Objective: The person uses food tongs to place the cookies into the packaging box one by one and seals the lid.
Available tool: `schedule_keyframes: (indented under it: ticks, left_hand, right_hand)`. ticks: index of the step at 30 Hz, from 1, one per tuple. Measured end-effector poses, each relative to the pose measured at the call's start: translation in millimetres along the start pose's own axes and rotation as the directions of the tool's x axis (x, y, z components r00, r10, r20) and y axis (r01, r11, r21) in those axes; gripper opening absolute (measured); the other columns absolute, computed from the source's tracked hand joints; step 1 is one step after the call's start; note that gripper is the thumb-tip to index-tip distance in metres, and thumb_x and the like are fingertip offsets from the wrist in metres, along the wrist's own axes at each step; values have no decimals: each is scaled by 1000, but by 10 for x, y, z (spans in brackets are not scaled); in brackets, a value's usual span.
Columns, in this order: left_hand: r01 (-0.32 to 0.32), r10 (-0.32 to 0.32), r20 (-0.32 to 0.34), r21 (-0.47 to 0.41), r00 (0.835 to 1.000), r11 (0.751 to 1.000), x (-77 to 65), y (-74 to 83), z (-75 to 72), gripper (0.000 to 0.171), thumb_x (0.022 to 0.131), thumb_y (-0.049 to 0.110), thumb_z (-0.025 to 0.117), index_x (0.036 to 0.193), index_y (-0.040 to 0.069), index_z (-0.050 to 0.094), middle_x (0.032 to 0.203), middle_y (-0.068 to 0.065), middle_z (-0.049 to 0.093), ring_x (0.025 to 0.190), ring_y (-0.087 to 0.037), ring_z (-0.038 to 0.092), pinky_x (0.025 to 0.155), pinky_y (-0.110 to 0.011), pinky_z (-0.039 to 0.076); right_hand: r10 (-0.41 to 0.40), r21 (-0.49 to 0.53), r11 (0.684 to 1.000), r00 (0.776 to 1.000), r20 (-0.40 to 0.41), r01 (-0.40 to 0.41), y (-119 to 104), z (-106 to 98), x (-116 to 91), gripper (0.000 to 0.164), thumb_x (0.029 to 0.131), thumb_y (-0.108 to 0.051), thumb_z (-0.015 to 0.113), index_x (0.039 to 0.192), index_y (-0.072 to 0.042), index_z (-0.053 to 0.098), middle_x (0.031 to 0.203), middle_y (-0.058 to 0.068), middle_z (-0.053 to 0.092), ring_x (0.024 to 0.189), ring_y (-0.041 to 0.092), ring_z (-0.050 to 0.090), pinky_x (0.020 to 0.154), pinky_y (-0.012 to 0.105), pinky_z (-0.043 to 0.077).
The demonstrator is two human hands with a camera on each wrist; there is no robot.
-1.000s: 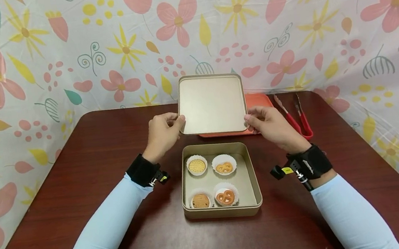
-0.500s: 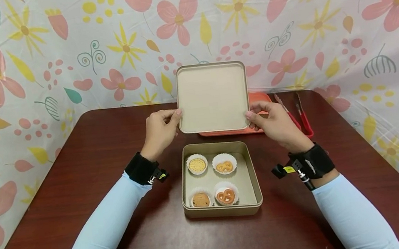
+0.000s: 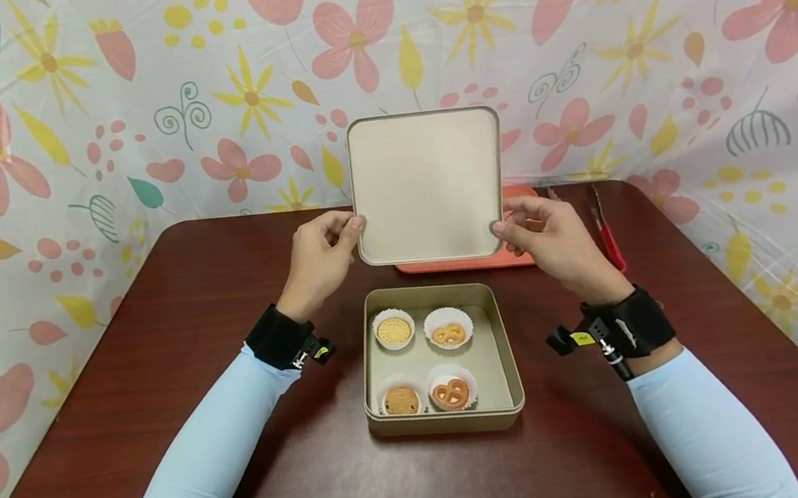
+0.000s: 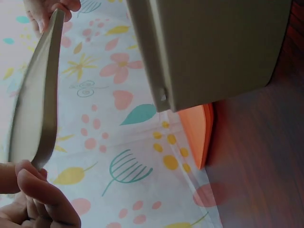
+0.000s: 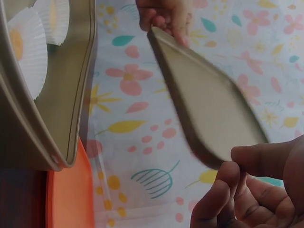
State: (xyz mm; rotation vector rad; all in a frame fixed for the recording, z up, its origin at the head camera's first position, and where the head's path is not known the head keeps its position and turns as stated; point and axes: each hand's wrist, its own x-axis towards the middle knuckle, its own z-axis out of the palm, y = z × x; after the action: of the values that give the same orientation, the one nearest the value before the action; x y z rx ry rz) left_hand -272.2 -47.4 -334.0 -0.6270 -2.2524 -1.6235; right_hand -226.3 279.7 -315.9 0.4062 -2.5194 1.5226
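A square gold-beige tin lid (image 3: 429,186) is held up behind the tin, its inner face toward me and tilted nearly upright. My left hand (image 3: 321,257) pinches its lower left edge between thumb and fingers. At the lower right corner, my right hand (image 3: 554,244) pinches it the same way. Below stands the open tin (image 3: 494,354), holding paper cups with a round yellow biscuit (image 3: 394,331), a pale pretzel cookie (image 3: 448,334), a brown cookie with dark bits (image 3: 400,401) and a brown pretzel (image 3: 452,394). The lid (image 5: 209,99) hangs clear of the tin (image 5: 71,109) in the right wrist view.
An orange tray (image 3: 462,264) lies behind the tin, mostly hidden by the lid. Red-handled tongs (image 3: 609,242) lie to its right, partly covered by my right hand. A flowered cloth (image 3: 258,99) hangs behind the dark wooden table (image 3: 225,305).
The lid has risen and tilted more upright, its top edge now higher against the cloth. My right hand has shifted slightly right, covering more of the tongs. Both hands keep their grip.
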Motion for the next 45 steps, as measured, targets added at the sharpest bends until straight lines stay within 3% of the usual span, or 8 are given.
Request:
schedule_keyframes:
  ticks: [4,7,15,24,30,38,42,45]
  left_hand:
    - [-30,30,12,-5,999,1000,-52,209,-16,22,104,6,59,116,-10,67,85,-31,63,66,-40,60,49,-20,40]
    - [-60,60,17,-7,998,998,-59,243,-30,22,104,5,59,118,-11,66,85,-31,64,67,-42,60,49,-19,40]
    - [-74,75,33,-33,997,997,41,-17,-58,28,104,14,62,122,-6,68,81,-24,70,67,-41,62,55,-20,50]
    - [-86,97,80,-130,992,988,59,52,-147,31,103,16,63,122,-8,66,81,-19,74,66,-35,68,54,-27,59]
    - [-100,119,110,-163,987,982,84,63,-213,30,103,12,63,126,-7,64,91,-19,75,76,-27,72,64,-33,62]
    - [-76,112,137,-245,984,967,83,44,-233,33,101,3,64,131,-9,60,100,-28,73,82,-26,74,69,-27,63]
    - [-55,95,120,-300,988,952,89,36,-236,28,101,0,61,128,-8,64,101,-17,75,82,-19,72,69,-27,62]
    - [-22,63,95,-385,993,923,83,50,-228,26,102,1,57,124,-10,66,98,-9,75,80,-18,70,68,-28,62]
  right_hand:
    - [-14,19,1000,1000,-9,15,-4,-3,3,34,105,-26,61,127,1,62,92,11,64,79,22,63,67,23,56]
    - [-37,20,999,999,-27,38,-2,-13,13,32,106,-28,57,117,1,64,87,12,65,78,21,64,67,23,58]
    - [-77,86,993,994,-83,84,-40,-53,0,42,104,-21,62,139,1,58,82,8,70,74,15,68,67,20,60]
    - [-117,215,968,992,-54,126,-113,-78,-33,36,103,-17,64,136,-5,65,90,16,74,77,21,69,73,25,62]
    - [-151,319,937,989,-2,143,-150,-108,-59,34,103,-17,63,128,5,66,104,22,73,89,22,72,86,30,62]
    - [-80,547,837,993,87,19,-197,-142,-85,31,106,-11,57,116,16,66,107,17,75,95,24,73,93,35,61]
    - [22,611,787,993,113,-87,-224,-149,-89,36,107,-24,58,120,6,71,105,11,76,85,16,71,80,25,62]
    - [81,602,788,991,108,-130,-230,-130,-80,36,103,-26,64,127,0,70,101,5,74,78,12,65,64,19,58]
